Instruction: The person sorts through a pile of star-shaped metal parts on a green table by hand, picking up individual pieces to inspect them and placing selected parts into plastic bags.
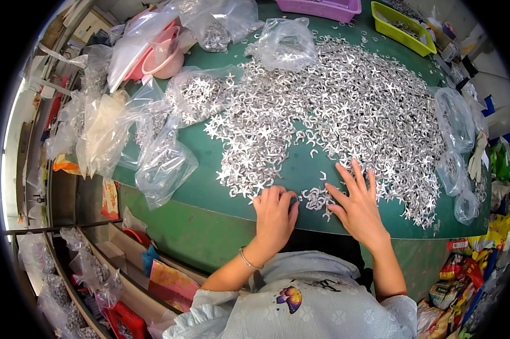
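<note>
Small silvery metal pieces, some star-shaped and some crescent-shaped, form a broad pile (379,107) across the green table (209,181). My left hand (274,217) rests at the near edge of the pile's left part. Its fingers are curled down and drawn together, and whatever lies under the fingertips is hidden. My right hand (356,206) has its fingers spread over the pile's near edge, holding nothing that I can see. Between the two hands sits a small cluster of crescent pieces (316,199). A few loose crescents lie just beyond it on the green surface.
Clear plastic bags with metal pieces (201,93) stand at the left, beside pink basins (163,59). Another clear bag (286,45) rests on the pile's far side. Purple (322,7) and yellow-green (403,28) trays are at the back. More bags (455,121) line the right edge.
</note>
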Available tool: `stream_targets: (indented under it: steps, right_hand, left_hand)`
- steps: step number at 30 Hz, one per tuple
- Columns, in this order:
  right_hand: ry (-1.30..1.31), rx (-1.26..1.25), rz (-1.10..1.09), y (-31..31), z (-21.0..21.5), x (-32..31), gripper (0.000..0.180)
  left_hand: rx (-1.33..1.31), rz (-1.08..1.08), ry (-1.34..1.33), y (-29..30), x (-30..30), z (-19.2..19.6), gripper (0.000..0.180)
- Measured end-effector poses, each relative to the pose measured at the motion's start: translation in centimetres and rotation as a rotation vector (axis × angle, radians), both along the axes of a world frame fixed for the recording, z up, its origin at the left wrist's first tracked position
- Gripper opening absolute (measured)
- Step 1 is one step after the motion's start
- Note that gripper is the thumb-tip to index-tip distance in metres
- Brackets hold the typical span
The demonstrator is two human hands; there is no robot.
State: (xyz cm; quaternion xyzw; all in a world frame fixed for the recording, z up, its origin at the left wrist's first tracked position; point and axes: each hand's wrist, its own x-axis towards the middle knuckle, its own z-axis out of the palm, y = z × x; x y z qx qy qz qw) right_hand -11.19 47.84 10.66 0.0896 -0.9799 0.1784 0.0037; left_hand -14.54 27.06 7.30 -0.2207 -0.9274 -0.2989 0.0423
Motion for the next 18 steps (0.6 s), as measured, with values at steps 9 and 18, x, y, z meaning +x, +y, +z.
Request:
stream_targets:
  steps: [9, 18]
  right_hand:
    - [0.062, -0.002, -0.036, -0.1, -1.0, -1.2, 0.043]
    - [0.048, 0.036, -0.137, 2.5, -0.8, 2.4, 0.044]
  left_hand:
    - [0.080, 0.034, 0.049, -0.4, -1.5, 0.5, 0.031]
    - [-0.047, -0.134, 0.137, 4.0, -5.5, -0.2, 0.045]
